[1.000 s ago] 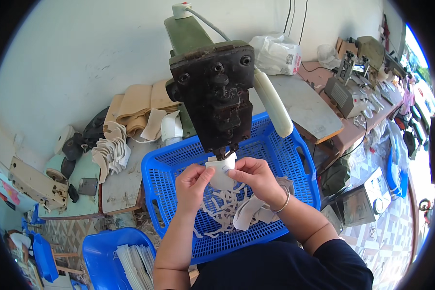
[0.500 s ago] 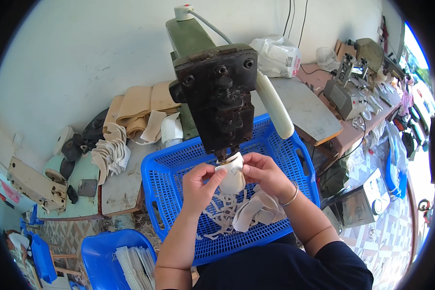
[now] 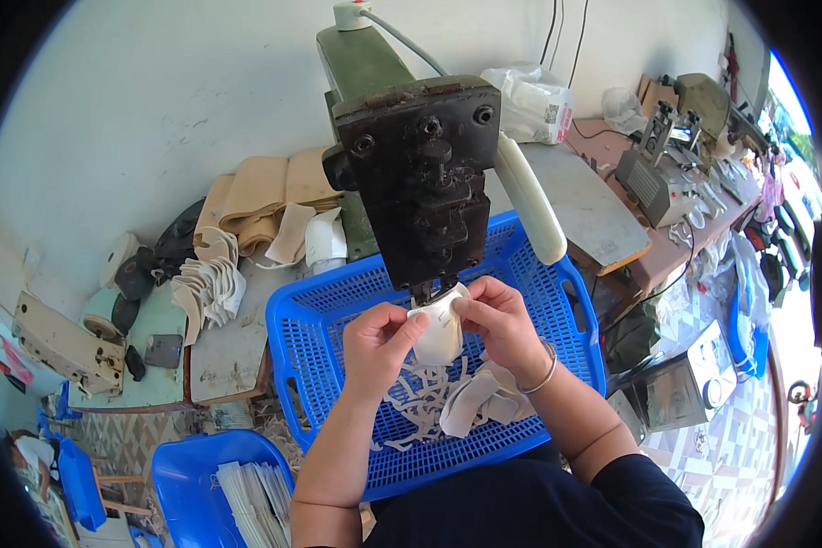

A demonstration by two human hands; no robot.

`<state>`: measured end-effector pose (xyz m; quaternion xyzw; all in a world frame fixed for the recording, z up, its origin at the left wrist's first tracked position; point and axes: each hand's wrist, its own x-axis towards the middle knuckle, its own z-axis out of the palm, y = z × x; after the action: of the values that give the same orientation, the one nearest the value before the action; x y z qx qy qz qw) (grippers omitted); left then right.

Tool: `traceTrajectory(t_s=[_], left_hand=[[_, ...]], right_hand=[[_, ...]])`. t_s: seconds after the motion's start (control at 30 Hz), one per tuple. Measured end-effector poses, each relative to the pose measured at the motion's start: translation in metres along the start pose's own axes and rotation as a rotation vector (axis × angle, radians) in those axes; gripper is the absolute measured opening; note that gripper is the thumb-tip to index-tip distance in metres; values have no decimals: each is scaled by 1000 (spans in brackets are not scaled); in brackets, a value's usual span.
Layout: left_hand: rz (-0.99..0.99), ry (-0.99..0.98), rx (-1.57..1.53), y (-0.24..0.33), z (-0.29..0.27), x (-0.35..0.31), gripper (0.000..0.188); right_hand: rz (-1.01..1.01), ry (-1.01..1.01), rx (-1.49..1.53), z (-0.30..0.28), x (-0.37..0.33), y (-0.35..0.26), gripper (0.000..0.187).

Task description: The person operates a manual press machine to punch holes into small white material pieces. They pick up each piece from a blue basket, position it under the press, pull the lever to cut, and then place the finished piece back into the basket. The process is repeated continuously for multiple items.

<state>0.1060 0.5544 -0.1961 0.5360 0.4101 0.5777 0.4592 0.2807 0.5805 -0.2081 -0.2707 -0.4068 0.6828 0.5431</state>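
Note:
A curved white piece of stiff sheet material [image 3: 440,338] is pinched between my two hands, with small dark marks near its top. My left hand [image 3: 374,349] grips its left upper edge with thumb and fingers. On the other side, my right hand [image 3: 504,327] pinches its upper right corner. The piece's top edge is up at the narrow lower end of a black machine head [image 3: 420,183] on a green arm; the exact contact there is hidden. Below lies a blue basket [image 3: 470,455] with thin white offcut strips [image 3: 415,409] and several cut white pieces [image 3: 470,400].
Stacked curved white pieces [image 3: 212,290] and beige sheets [image 3: 274,196] lie on the left bench. A blue tub [image 3: 178,475] holding white strips [image 3: 247,498] is at lower left. A white handle [image 3: 532,205] juts from the machine's right. A grey device [image 3: 653,187] stands on the right-hand table.
The view has shifted slightly, moving the machine head a little rightward in the picture. Both hands still hold the white piece under it; the piece has turned slightly, and the right fingers have shifted.

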Motion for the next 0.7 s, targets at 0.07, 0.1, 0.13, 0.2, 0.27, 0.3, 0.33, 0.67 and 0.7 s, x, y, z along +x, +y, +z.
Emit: traceTrajectory(t_s=[0.07, 0.1, 0.13, 0.2, 0.27, 0.3, 0.33, 0.67, 0.7], left_hand=[[-4, 0, -12, 0, 2, 0, 15], [3, -1, -22, 0, 2, 0, 15], [8, -2, -33, 0, 3, 0, 15], [4, 7, -40, -2, 1, 1, 15], [7, 14, -54, -3, -2, 1, 14], [11, 15, -66, -3, -4, 1, 14], [15, 17, -77, -3, -5, 1, 14], [23, 8, -45, -3, -26, 0, 12], [21, 12, -44, -3, -26, -1, 11]], right_hand=[[8, 5, 22, -1, 1, -1, 8], [15, 9, 22, -1, 1, -2, 8], [22, 12, 21, -1, 1, -3, 7], [29, 7, 16, 0, 0, -4, 8], [38, 8, 7, 3, 0, -3, 9], [44, 11, -1, 5, -1, -3, 9], [50, 15, -8, 6, -2, -2, 10], [9, 43, -102, 22, -7, 8, 15], [2, 44, -107, 23, -8, 8, 15]])
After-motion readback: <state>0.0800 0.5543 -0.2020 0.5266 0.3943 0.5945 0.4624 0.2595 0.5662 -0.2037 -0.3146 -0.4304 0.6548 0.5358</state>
